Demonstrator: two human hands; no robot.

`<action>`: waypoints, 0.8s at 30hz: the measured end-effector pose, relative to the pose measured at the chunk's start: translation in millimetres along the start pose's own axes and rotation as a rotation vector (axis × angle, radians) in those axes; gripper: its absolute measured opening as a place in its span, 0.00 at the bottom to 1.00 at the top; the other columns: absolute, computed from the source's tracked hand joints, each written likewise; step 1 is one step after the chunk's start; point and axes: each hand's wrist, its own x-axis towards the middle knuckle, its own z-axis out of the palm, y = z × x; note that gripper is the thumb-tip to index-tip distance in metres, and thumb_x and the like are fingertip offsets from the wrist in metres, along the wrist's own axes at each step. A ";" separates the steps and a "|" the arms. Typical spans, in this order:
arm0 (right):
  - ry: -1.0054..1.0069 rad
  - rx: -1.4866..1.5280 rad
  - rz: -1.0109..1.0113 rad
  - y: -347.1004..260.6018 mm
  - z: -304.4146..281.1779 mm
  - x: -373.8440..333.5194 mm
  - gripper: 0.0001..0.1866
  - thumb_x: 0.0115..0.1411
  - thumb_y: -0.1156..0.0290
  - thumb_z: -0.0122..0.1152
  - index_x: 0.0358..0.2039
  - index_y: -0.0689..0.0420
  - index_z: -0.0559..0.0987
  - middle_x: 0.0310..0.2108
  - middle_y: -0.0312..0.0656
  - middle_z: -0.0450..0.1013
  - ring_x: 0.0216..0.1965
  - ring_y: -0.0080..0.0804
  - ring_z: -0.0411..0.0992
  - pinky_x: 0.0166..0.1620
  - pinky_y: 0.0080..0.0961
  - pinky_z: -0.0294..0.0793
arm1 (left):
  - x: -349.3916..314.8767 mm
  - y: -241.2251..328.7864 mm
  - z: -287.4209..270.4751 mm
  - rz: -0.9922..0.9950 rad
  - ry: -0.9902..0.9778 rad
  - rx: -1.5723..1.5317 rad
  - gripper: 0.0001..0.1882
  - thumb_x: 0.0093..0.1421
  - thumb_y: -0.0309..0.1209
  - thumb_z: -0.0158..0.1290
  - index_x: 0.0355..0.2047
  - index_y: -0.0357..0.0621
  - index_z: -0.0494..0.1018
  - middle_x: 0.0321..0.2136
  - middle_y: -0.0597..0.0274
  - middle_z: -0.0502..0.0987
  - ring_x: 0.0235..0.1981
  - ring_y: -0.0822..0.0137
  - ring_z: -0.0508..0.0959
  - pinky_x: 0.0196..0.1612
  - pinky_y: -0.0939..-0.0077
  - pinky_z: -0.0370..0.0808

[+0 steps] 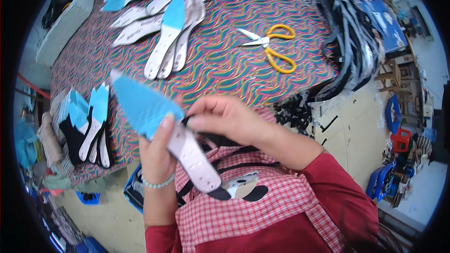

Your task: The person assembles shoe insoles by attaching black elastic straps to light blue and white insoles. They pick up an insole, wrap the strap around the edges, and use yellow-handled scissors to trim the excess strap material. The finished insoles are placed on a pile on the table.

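In front of my apron, my left hand [159, 154] grips a shoe insole [192, 157] with a bright blue pointed toe and a pale pinkish-white heel dotted with small marks. The thumb lies across its upper face, and the toe points up and left. My right hand [225, 118] is at the insole's right edge, thumb and fingers pinched on a dark strip that is mostly hidden. Black shows behind the heel end. Farther off on the table, several similar insoles [161, 49] lie in a loose pile. Yellow-handled scissors [265, 42] rest with their blades apart.
A colourful patterned cloth covers the table [220, 72]. Black-edged insoles [93, 136] are stacked at its left edge beside a beige roll [49, 138]. Long black and grey strips [347, 37] hang over the right edge, with black scraps [297, 115] below. A red stool [401, 139] stands far right.
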 end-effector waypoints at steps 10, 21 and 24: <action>0.170 -0.137 -0.272 5.0 -10.8 23.9 0.09 0.58 0.74 0.62 0.37 0.60 0.72 0.33 0.33 0.73 0.34 0.14 0.72 0.38 0.11 0.73 | 17.6 -17.9 -2.7 0.074 0.045 0.039 0.12 0.59 0.25 0.55 0.43 0.37 0.71 0.37 0.62 0.77 0.37 0.73 0.76 0.43 0.78 0.71; 0.213 -0.962 -0.653 -6.8 -4.7 6.5 0.10 0.54 0.73 0.62 0.36 0.62 0.77 0.34 0.43 0.72 0.39 0.37 0.71 0.40 0.29 0.71 | 15.4 -10.6 -0.9 0.411 -0.171 0.385 0.17 0.58 0.25 0.54 0.48 0.34 0.70 0.50 0.51 0.71 0.46 0.66 0.75 0.49 0.74 0.71; -0.051 -1.121 -0.726 -24.7 -3.6 8.8 0.07 0.57 0.73 0.58 0.35 0.61 0.78 0.35 0.44 0.72 0.39 0.39 0.71 0.40 0.31 0.71 | 29.4 -0.8 -10.8 0.513 -0.374 0.532 0.21 0.59 0.26 0.52 0.53 0.33 0.68 0.61 0.46 0.58 0.52 0.60 0.72 0.53 0.69 0.70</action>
